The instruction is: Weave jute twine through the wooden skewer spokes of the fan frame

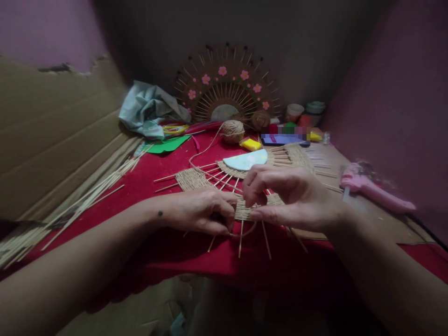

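Note:
A half-round fan frame of thin sticks, woven with twine (191, 179), lies upside down in front of me, its pale blue half-disc (247, 160) on the far side. My left hand (210, 212) is closed at the near edge of the weave, fingers curled on a twine strand (250, 231) that loops out below the band. Over the same woven band, my right hand (287, 196) has its thumb and bent fingers apart, thumb tip at the weave. Its palm side and some sticks are hidden. A twine ball (233, 131) sits behind, its strand running toward the fan.
A finished flowered fan (226, 77) stands against the back wall. Loose sticks (87, 200) lie left, near green sheet (168, 144) and a crumpled cloth (149, 107). On the right are a pink glue gun (376, 189), a phone (285, 140) and cups (294, 112). Red cloth (157, 254) covers the table.

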Action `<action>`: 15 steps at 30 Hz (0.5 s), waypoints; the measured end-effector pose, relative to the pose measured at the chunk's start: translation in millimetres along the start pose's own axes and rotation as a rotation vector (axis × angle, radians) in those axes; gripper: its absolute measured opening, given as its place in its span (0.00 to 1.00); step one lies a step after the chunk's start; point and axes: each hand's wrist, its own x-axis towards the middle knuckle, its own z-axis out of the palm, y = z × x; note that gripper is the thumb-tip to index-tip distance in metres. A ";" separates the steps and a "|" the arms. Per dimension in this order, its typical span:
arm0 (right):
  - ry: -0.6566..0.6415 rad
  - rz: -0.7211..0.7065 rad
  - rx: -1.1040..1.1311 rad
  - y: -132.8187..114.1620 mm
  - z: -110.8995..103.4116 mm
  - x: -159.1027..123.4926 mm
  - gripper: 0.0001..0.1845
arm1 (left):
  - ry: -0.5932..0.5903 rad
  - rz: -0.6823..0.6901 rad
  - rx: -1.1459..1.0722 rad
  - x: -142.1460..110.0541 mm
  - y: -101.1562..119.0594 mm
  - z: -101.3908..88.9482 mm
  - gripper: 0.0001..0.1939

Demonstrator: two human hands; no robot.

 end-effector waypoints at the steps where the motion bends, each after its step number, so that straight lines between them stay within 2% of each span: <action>1: 0.009 -0.029 -0.011 -0.2 1.1 0.1 0.04 | 0.003 0.000 0.007 -0.1 -0.3 0.3 0.04; 3: -0.082 -0.005 -0.091 -0.2 3.2 0.5 0.06 | -0.001 -0.004 0.007 0.4 -0.3 0.4 0.04; 6: -0.271 0.128 -0.211 0.4 5.4 0.8 0.07 | -0.010 0.009 -0.026 2.1 0.9 -0.4 0.04; 8: -0.349 0.170 -0.238 0.8 6.3 1.0 0.08 | -0.009 0.026 -0.041 2.9 1.4 -1.1 0.05; 15: -0.420 0.205 -0.342 -0.6 8.9 1.9 0.09 | -0.036 -0.012 0.023 1.6 -3.9 -1.0 0.03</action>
